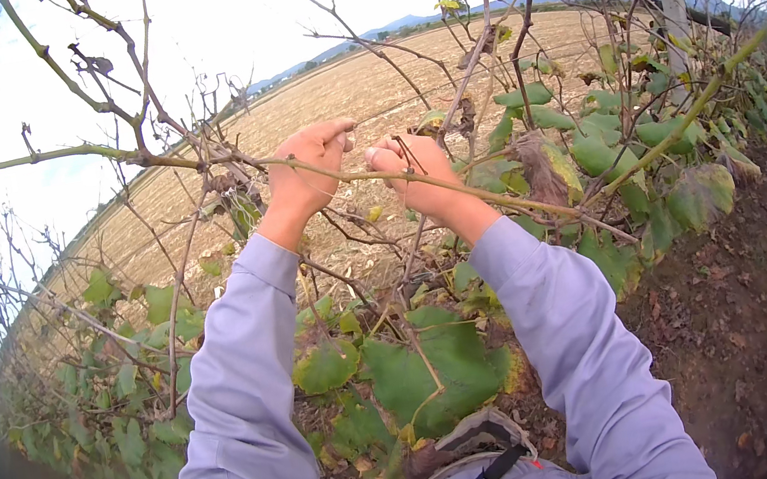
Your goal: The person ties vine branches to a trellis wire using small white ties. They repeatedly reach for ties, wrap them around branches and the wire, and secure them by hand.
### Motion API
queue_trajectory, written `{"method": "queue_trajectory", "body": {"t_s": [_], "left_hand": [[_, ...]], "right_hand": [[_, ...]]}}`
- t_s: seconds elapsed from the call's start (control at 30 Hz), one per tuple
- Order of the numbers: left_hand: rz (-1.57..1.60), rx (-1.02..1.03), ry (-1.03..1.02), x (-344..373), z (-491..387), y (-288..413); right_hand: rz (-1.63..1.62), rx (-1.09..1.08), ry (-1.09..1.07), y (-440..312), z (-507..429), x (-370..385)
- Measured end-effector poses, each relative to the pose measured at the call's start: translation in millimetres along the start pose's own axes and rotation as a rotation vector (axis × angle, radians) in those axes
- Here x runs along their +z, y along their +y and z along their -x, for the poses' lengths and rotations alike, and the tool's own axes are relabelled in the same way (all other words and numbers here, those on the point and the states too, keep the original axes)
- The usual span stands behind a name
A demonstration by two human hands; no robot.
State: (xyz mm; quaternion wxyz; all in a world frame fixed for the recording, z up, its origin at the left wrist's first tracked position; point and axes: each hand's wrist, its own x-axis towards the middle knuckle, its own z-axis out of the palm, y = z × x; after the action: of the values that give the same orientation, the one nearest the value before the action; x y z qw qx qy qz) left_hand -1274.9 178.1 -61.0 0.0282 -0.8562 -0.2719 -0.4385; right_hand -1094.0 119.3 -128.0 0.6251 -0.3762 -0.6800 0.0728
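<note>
A long green-brown grapevine cane (357, 174) crosses in front of both wrists. Behind it, my left hand (314, 160) is raised with curled fingers, its index finger pointing right along a thin trellis wire (392, 108). My right hand (418, 173) is just to the right and a little lower, its fingers curled and thumb bent toward the left hand. A small gap separates the two hands. A thin pale strand runs by the left wrist. Whether either hand pinches the wire or a thin tie, I cannot tell.
Bare vine shoots (139, 120) rise at the left and right. Large green vine leaves (438, 363) hang below the arms. A concrete trellis post (678, 34) stands at the right. Beyond the row lies a dry stubble field (329, 96); brown soil (734, 333) is at the lower right.
</note>
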Motion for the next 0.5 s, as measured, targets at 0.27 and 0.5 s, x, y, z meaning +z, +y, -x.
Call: {"method": "queue_trajectory", "body": {"t_s": [0.27,0.5], "left_hand": [[-0.079,0.081,0.065,4,4,6],[-0.174,0.088,0.168,11,8,12]], "right_hand": [[0.197,-0.192,0.383,-2,-2,0],[0.476,-0.295,0.284,0,-32,-7]]}}
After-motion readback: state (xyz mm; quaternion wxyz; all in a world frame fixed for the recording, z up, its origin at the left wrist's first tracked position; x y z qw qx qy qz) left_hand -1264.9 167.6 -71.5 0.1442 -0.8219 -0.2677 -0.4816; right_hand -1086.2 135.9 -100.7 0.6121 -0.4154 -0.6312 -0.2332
